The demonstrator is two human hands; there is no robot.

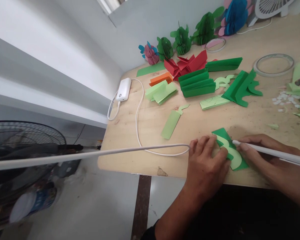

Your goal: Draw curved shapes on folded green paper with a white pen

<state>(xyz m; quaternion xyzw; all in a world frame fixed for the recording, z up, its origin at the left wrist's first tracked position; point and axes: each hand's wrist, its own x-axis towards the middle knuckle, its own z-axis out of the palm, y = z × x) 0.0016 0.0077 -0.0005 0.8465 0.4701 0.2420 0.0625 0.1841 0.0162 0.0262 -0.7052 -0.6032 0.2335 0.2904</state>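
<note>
My left hand (206, 160) rests on the near edge of the table, fingers curled. Its thumb and index finger press a curvy light green paper cutout (236, 159) onto a dark green paper piece (221, 132). Between finger and thumb, my right hand (267, 160) holds a white pen (272, 151), its tip at the right edge of the cutout. A white cable (162, 146) loops up against the fingers of my left hand. Beyond the hands lies a light green paper strip (171, 124).
Folded dark green paper stacks (197, 85), red folded paper (187, 65) and orange paper (161, 78) lie farther back. Honeycomb paper figures (182, 41) line the wall. Tape rolls (273, 72), paper scraps (285, 99) and a white power bank (124, 89) are around. A floor fan (27, 133) stands left.
</note>
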